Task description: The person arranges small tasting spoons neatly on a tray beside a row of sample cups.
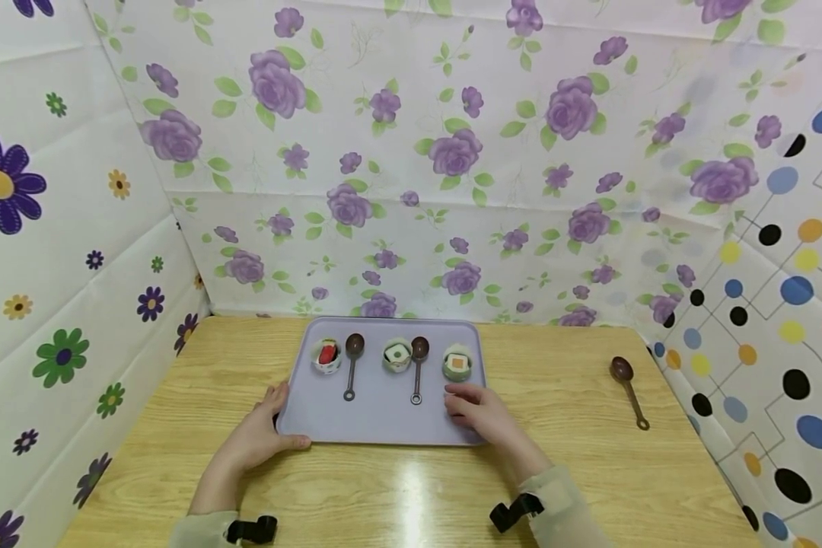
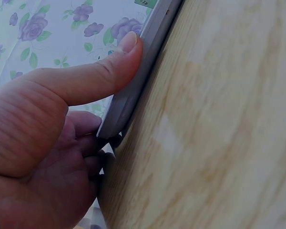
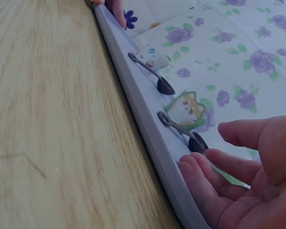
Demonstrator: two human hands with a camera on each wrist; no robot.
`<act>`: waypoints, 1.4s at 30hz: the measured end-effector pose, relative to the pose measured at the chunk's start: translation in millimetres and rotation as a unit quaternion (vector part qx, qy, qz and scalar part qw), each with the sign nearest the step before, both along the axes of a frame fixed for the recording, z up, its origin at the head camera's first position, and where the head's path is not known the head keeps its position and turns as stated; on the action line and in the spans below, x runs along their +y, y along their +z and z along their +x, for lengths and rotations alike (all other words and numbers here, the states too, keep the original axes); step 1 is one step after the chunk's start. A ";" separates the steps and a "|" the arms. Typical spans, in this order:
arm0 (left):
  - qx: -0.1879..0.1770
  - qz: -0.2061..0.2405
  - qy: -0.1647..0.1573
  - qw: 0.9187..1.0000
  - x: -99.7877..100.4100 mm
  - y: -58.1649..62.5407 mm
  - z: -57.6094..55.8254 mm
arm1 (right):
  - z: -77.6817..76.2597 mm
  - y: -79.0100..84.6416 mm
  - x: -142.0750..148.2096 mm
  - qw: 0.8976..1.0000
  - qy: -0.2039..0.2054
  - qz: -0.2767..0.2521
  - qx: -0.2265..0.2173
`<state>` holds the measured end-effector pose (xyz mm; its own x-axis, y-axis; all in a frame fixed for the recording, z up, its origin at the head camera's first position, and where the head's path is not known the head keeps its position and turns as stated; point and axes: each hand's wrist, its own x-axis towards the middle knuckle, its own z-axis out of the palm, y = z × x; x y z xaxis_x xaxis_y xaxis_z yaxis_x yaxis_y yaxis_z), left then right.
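A lavender tray lies on the wooden table, my left hand holding its front left corner. The left thumb lies along the tray's front edge while the other fingers are by its left side. Over the tray's front right part, my right hand has loosely bent fingers and a thumb held apart, with nothing between them. Three small patterned cups stand on the tray: a left cup with a red piece, a middle cup and a right cup with whitish square pieces. Between them lie two brown spoons, a left spoon and a right spoon.
Another brown spoon lies on the table to the right of the tray. Floral cloth hangs behind the table, with patterned cloths along the left and right sides.
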<state>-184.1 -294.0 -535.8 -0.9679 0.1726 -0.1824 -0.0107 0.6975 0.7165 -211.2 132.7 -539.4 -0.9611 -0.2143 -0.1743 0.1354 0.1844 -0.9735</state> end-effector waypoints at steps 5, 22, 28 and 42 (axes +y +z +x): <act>0.000 -0.003 -0.001 1.000 0.6 -0.7 0.2 | -0.8 -0.4 10.9 1.000 -0.020 -0.009 -0.002; 0.003 -0.016 0.000 1.000 -0.6 5.0 1.7 | -2.1 -2.0 51.1 0.997 -0.062 -0.037 -0.012; 0.001 -0.010 0.001 1.000 -0.7 4.0 1.9 | -0.6 -3.0 65.8 0.996 -0.068 -0.047 -0.022; -0.004 -0.006 0.000 1.000 0.5 0.7 0.4 | -0.5 3.2 132.7 0.988 -0.139 -0.068 -0.025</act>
<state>-183.6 -293.5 -535.1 -0.9666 0.1698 -0.1921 -0.0168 0.7055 0.7085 -211.6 265.4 -536.1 -0.9768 0.0326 -0.2115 0.2117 0.0016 -0.9773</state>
